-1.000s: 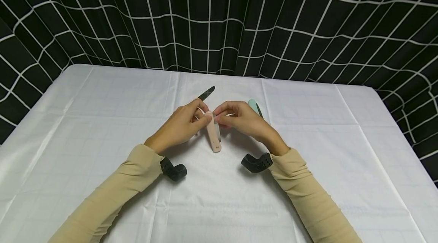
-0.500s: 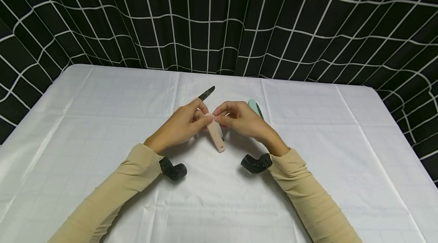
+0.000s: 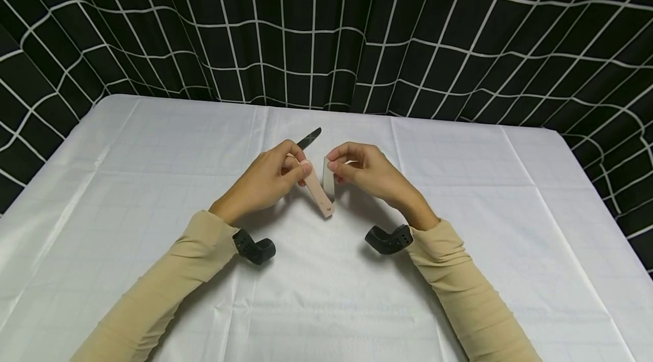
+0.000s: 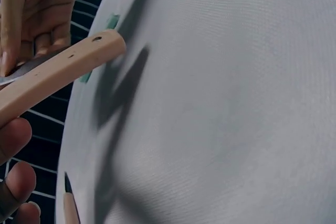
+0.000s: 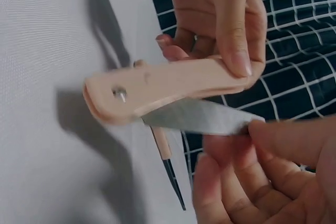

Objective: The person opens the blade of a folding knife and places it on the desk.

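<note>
A folding knife with a pink handle [image 3: 318, 195] is held between both hands, its pale metal blade [image 3: 329, 182] swung partly out. My left hand [image 3: 267, 179] grips the handle's far end with thumb and fingers. Opposite it, my right hand [image 3: 376, 174] pinches the blade near its tip. In the right wrist view a round pivot shows at the near end of the handle [image 5: 173, 83], and the blade [image 5: 202, 115] makes a narrow V with it. The knife's shadow falls on the tablecloth in the left wrist view.
A second knife with a dark blade [image 3: 309, 138] lies behind my left hand; its pinkish handle [image 5: 161, 142] shows in the right wrist view. Parts of a mint-green object [image 4: 113, 22] lie on the white tablecloth [image 3: 459, 181]. A black gridded curtain [image 3: 326, 33] hangs behind.
My hands have moved apart, and the blade has swung out from beside the handle. My right hand has shifted slightly up, and the mint-green object no longer shows in the head view.
</note>
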Available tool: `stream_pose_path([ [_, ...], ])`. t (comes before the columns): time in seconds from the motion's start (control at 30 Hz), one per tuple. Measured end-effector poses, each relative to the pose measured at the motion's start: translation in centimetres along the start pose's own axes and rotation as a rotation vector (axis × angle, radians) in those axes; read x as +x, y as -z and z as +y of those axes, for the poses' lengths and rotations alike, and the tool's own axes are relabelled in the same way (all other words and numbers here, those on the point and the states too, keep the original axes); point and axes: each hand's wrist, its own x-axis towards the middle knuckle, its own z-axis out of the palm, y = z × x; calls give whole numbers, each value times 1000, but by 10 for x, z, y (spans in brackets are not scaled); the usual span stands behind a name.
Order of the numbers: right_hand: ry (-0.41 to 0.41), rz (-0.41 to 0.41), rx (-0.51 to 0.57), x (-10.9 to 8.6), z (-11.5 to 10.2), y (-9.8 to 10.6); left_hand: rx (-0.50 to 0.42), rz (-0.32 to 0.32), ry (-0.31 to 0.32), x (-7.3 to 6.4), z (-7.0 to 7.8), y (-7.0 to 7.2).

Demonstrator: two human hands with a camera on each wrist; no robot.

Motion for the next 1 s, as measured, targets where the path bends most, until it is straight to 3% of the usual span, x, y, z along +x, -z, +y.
stream_pose_path([
  [0.1, -7, -16, 17, 0, 0, 0, -4, 5, 15, -1, 1, 3],
  [0.6, 51, 5, -120, -1, -2, -3, -4, -41, 24, 1, 1, 5],
  [0.83, 65, 42, -116, -2, -4, -1, -1, -26, -4, 2, 0, 4],
  [1.0, 29, 98, -70, -1, -3, 3, -4, -6, -16, 1, 0, 6],
])
